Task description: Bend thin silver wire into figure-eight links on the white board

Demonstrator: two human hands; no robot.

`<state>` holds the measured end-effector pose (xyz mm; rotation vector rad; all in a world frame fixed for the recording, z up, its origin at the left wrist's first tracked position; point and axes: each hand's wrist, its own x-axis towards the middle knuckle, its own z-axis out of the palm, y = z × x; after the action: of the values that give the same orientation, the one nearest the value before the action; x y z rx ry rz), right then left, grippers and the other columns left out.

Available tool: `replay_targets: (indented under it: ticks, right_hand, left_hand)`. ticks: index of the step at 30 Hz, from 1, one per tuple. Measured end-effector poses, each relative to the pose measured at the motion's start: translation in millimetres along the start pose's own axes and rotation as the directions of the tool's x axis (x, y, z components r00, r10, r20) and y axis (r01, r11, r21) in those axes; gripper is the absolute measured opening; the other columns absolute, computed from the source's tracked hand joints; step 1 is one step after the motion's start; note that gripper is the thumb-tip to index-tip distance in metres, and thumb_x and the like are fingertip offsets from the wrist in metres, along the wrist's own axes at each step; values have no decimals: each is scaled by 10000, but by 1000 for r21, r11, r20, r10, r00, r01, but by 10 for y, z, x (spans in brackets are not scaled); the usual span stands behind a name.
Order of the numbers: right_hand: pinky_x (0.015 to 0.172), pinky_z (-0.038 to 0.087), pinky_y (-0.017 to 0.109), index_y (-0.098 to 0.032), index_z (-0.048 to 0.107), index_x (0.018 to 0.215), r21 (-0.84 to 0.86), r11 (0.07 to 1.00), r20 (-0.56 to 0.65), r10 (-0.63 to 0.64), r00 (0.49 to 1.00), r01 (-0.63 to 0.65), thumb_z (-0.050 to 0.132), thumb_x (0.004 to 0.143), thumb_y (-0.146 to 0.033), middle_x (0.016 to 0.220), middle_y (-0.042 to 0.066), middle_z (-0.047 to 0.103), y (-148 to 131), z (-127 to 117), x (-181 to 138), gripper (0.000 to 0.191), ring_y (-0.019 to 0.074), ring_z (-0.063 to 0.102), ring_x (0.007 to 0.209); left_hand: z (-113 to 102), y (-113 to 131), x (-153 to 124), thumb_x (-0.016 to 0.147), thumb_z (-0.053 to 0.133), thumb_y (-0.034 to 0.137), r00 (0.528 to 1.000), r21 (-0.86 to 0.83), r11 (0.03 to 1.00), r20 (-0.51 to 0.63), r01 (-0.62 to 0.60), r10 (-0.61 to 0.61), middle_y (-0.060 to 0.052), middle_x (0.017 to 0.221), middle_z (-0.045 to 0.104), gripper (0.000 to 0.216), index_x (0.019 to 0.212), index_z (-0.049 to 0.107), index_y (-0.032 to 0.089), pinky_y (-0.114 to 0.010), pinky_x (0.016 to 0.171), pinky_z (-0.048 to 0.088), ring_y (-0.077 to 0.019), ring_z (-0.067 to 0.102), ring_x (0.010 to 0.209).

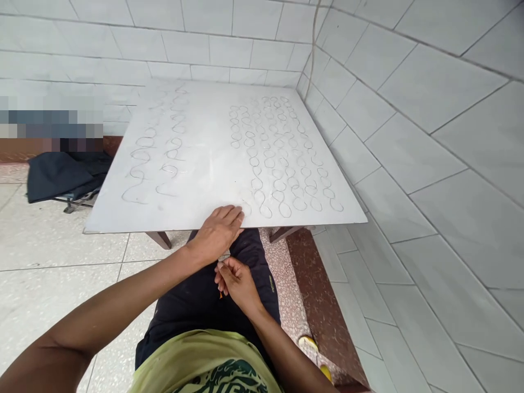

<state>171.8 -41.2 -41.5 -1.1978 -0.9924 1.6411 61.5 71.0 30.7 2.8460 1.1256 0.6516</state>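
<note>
A large white board (208, 191) forms the tabletop in front of me. My left hand (219, 232) lies over its front edge, fingers stretched out flat on the surface. Below that edge, over my lap, my right hand (237, 281) is closed with thumb and fingertips pinched together; whatever they hold is hidden or too small to name. A bit of orange shows just under it. Columns of thin dark S-shaped loops (282, 158) cover the board's right half. More thin curved loops (141, 155) run down the left side. I cannot tell whether they are wire or drawn lines.
Tiled walls meet behind the board, and the right wall (409, 164) runs close along its side. A cable (313, 49) hangs in the corner. Dark cloth (65, 174) lies over a low stand at left. Yellow objects (308, 343) lie on the floor.
</note>
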Motion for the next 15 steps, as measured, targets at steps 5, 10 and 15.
replay_targets:
  ticks: [5, 10, 15]
  right_hand:
    - [375, 333, 193, -191, 608, 762, 17, 1000, -17, 10, 1000, -9, 658, 880, -611, 595, -26, 616, 28, -57, 2, 439, 81, 463, 400]
    - [371, 331, 190, -185, 619, 772, 27, 1000, -12, -10, 1000, 10, 654, 890, -587, 601, -18, 621, -60, -31, 49, 420, 82, 466, 410]
    - [383, 339, 197, -185, 625, 784, 78, 997, -39, -22, 999, 25, 663, 895, -560, 617, -16, 626, -151, -73, 67, 393, 83, 473, 421]
  left_hand:
    - [19, -64, -263, 983, 526, 100, 993, 40, 996, -76, -82, 85, -199, 1368, 666, 373, 1340, 634, 105, -502, 1101, 518, -320, 594, 1317]
    - [-54, -73, -356, 976, 512, 67, 988, -2, 993, -95, -121, 120, -200, 1332, 692, 344, 1278, 675, 88, -497, 1082, 547, -318, 636, 1272]
    - [-174, 77, -345, 996, 574, 178, 952, -360, 921, -200, 151, -234, -108, 1147, 779, 229, 1119, 765, 205, -446, 1011, 583, -260, 717, 1110]
